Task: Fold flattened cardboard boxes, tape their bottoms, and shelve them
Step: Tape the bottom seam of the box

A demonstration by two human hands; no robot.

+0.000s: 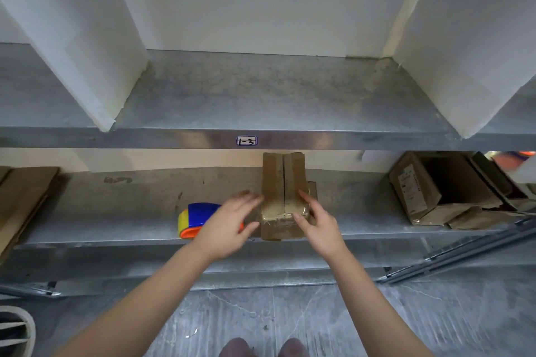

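Note:
A small brown cardboard box (282,182) stands on the lower metal shelf (121,223), its taped flaps facing up with a seam down the middle. My left hand (229,226) is at its left side, fingers spread and tips touching the box edge. My right hand (316,220) rests on the box's right front corner, fingers apart over the clear tape. Neither hand grips it. A blue, yellow and orange tape dispenser (197,219) lies on the shelf left of the box, partly hidden behind my left hand.
The upper shelf (275,95), labelled 1-3 (246,140), sits between two white dividers. Flattened cardboard (20,200) lies at the far left of the lower shelf. Opened boxes (443,191) lie on their sides at the right. Grey floor below.

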